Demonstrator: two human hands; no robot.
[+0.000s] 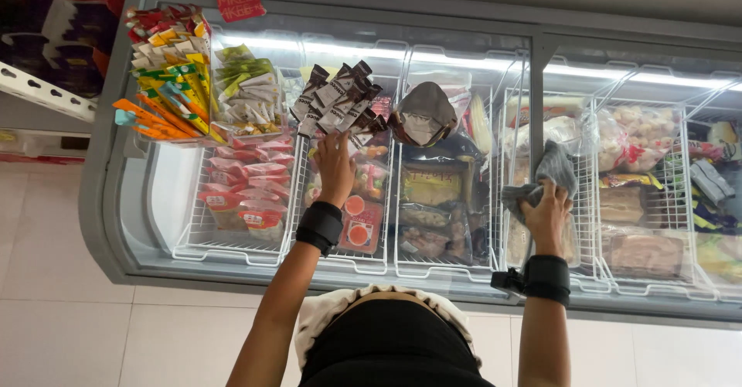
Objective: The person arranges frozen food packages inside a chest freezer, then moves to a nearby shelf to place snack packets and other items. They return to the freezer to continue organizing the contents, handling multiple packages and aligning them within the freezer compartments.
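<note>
Both arms are stretched forward, each wrist wrapped in a black band. The left hand (335,167) is laid flat with fingers extended, while the right hand (546,215) is closed in a fist.

Left hand (334,164) flat on freezer lid (433,62); right hand (546,215) clutching grey cloth (550,172)

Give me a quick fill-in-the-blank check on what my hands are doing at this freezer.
1. The right hand grips a grey ____.
2. The left hand reaches to the dark brown ____ fanned on the glass lid.
3. Both wrists wear ____ bands.
4. Inside, food sits in white wire ____.

Missing words: cloth; packets; black; baskets
</note>
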